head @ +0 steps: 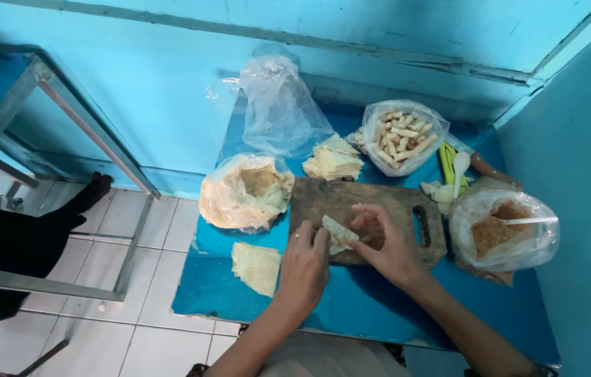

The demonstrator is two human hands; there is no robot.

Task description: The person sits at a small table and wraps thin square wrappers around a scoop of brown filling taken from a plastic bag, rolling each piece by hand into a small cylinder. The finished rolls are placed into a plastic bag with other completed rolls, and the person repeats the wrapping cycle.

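Wrapper (338, 234) lies on the cutting board (351, 199), pinched between left hand (304, 265) and right hand (382, 244).

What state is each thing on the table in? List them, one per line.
Wrapper: half folded, pinched by left hand and right hand.
Cutting board: flat under the hands.
Bag of rolls: open, full.
Bag of filling: open, spoon inside.
Empty bag: crumpled, upright.
Wrapper stack: fanned out.
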